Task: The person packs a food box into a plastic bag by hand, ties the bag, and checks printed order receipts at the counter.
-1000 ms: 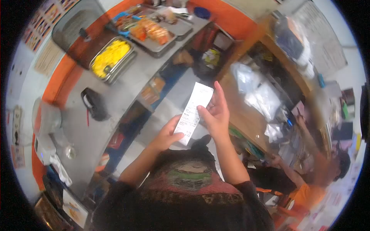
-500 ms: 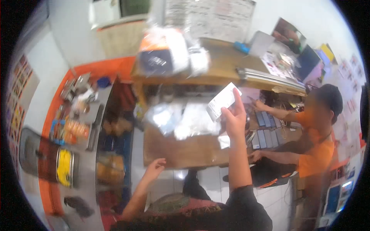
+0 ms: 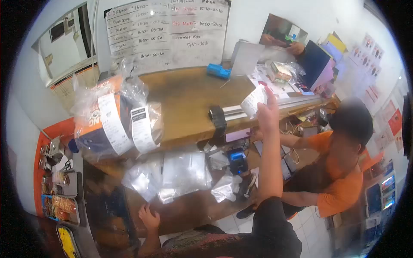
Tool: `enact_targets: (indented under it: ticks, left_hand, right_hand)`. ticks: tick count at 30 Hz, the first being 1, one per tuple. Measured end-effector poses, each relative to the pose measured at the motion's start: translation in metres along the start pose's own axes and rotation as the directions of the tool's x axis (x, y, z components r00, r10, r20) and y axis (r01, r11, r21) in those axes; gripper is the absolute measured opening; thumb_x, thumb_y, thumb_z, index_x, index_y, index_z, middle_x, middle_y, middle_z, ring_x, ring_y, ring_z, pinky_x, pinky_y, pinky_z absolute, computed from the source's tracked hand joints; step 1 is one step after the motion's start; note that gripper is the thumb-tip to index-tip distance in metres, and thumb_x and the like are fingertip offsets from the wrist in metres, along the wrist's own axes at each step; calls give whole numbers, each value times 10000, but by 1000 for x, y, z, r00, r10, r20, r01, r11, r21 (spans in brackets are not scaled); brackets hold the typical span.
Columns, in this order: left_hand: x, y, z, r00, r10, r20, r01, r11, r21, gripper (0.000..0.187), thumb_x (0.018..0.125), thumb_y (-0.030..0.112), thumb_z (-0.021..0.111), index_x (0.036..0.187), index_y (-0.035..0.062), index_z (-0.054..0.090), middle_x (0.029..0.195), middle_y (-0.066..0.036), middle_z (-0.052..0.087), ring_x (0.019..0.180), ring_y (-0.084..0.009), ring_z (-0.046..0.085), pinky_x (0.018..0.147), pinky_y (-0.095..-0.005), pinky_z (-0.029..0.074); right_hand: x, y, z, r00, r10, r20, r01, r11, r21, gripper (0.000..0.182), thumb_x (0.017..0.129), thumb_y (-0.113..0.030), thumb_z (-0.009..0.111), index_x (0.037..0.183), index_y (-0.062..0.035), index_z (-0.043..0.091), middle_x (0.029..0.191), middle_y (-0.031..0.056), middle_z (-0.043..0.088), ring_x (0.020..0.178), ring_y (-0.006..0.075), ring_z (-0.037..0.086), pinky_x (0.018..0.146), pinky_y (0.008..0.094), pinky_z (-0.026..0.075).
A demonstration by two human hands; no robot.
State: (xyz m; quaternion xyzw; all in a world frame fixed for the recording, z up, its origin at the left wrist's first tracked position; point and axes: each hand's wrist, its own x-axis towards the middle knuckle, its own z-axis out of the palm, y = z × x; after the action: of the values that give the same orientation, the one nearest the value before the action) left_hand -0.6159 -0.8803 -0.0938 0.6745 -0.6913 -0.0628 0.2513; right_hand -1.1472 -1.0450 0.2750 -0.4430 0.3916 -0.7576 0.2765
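My right hand [image 3: 269, 109] is raised over the front edge of the upper shelf and pinches a white printed slip [image 3: 254, 101]. Lower left, my left hand [image 3: 149, 216] rests at the brown desk [image 3: 193, 213], fingers apart and holding nothing. Between the hands lie clear plastic bags [image 3: 183, 172] on the desk. Above my left hand, a plastic-wrapped orange and dark box [image 3: 97, 116] with a long paper label stands on the wooden shelf [image 3: 180, 94], beside a smaller wrapped parcel [image 3: 146, 129].
A co-worker in an orange shirt [image 3: 344, 178] sits at the right, near phones. A small device with a lit screen [image 3: 237, 160] stands by the bags. On the shelf are a blue object [image 3: 218, 71] and metal rails [image 3: 275, 104]. A whiteboard [image 3: 167, 34] stands behind.
The view has shifted, bringing the shelf and whiteboard nearer. My left hand has come down to the desk's edge. My right hand still holds the slip, now in front of the shelf.
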Motion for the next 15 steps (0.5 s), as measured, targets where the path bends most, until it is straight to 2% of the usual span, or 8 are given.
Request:
enact_targets:
  ticks: [3,5,9,10,11,13,14,15]
  left_hand:
    - [2,-2,2,1000,-25,-1,25,999,-25,521,706,190,636,1202,59,547,1248,-199,473,1181,-400,412,1016,-532,304]
    - [1,-10,6,999,-33,11,33,999,-14,525,703,204,642,1199,61,549,1245,-204,474,1177,-402,418,1008,-538,312]
    - [7,-8,-3,988,-62,138,68,997,-34,531,706,179,641,1204,44,515,1245,-212,436,1183,-429,383,1019,-572,279]
    - [2,-13,3,991,-59,118,64,997,-44,531,706,179,641,1204,44,515,1245,-212,436,1183,-429,383,1019,-572,279]
    - [-4,-20,13,994,-51,97,51,999,5,555,699,178,651,1215,41,500,1248,-217,429,1180,-431,385,1006,-578,288]
    - [11,-13,10,997,-50,53,48,998,51,579,693,178,661,1227,39,485,1251,-222,422,1178,-433,386,992,-583,296]
    - [14,-1,-1,994,-66,87,57,994,95,541,750,212,670,1236,40,504,1278,-218,454,1191,-413,420,989,-546,336]
    - [14,6,-8,988,-85,130,66,988,143,508,807,246,678,1245,42,522,1305,-215,486,1205,-393,454,985,-510,377]
  right_hand:
    - [39,11,-26,999,-5,32,1,992,130,666,777,110,540,1409,-29,382,1336,89,476,1093,186,548,796,279,501]
    - [59,10,-29,999,-26,18,24,991,130,657,770,100,475,1411,19,360,1385,134,415,1259,259,448,1036,363,391]
    - [98,16,-37,1000,-24,11,23,990,141,660,770,98,509,1407,-5,372,1352,105,433,1188,234,491,955,336,448]
    - [111,18,-43,1000,-29,11,27,991,132,692,778,120,537,1419,-80,368,1349,92,451,1165,218,512,923,354,479]
    - [123,20,-47,998,-52,23,48,989,141,692,778,120,537,1419,-80,368,1349,92,451,1165,218,512,923,354,479]
    - [151,34,-55,995,-100,-10,100,988,118,702,775,117,554,1419,-86,363,1350,89,453,1146,197,525,870,317,502]
    - [165,41,-65,996,-88,-14,89,992,94,710,774,111,581,1417,-94,363,1349,85,455,1130,176,537,790,267,517]
    - [174,46,-61,985,-147,-85,151,988,36,646,842,47,523,1447,-84,339,1227,64,485,820,97,544,607,216,467]
